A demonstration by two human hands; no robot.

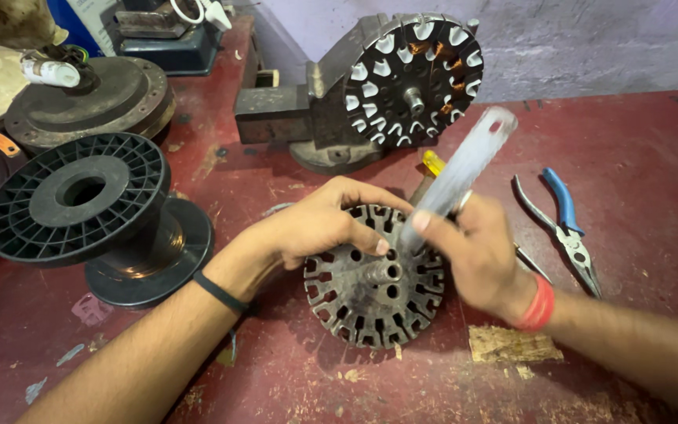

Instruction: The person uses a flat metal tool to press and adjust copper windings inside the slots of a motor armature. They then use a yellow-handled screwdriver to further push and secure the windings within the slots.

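Steel stator core (374, 294) judged heavy, rigid; left hand (315, 224) clamped its rim, right hand (476, 251) fingers closed on flat metal strip (461, 169).

A white paper label (90, 11) sits on the blue container (72, 23) at the top left edge. It is cut off by the frame and partly hidden. No other packages, signs or screens are visible.

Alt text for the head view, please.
A left hand steadies a round slotted metal core on a red table while the right hand holds a flat metal strip against it; blue-handled pliers lie nearby.
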